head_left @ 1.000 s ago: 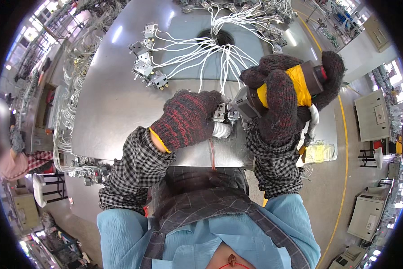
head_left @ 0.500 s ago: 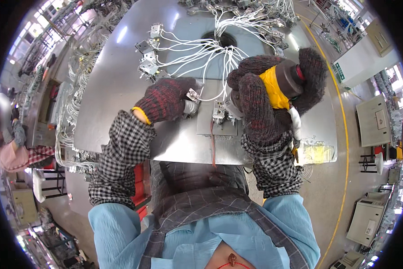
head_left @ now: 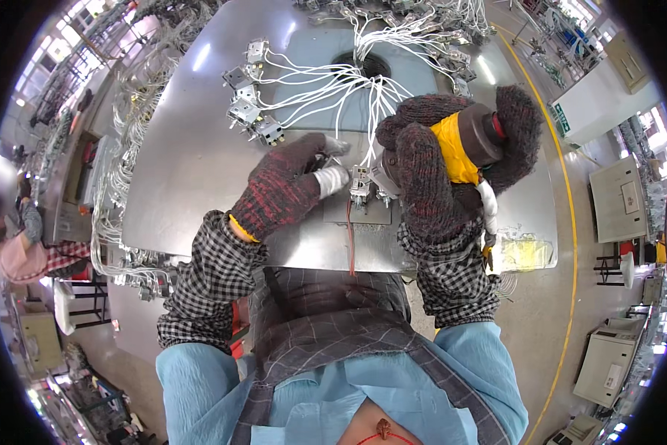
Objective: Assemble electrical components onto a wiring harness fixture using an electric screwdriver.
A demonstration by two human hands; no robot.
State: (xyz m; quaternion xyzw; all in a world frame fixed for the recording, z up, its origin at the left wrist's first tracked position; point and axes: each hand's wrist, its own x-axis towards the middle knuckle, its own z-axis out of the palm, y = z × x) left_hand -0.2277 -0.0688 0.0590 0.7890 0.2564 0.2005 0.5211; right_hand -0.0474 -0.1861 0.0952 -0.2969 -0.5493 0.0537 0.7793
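Left hand (head_left: 285,185) pinching a wire end (head_left: 333,148), steadying it beside the connector (head_left: 360,189). Right hand (head_left: 437,159) clamped on a yellow driver (head_left: 463,141), tip down just right of the connector, probably for fastening.

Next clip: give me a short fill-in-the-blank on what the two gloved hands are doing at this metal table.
1. The right hand grips a power tool whose body is black and ____.
2. The wires fanning across the metal table are ____ in colour.
3. The left hand wears a dark knit glove flecked with ____.
4. The tool's tip points at a small connector lying between the two ____.

Missing words: yellow; white; red; hands
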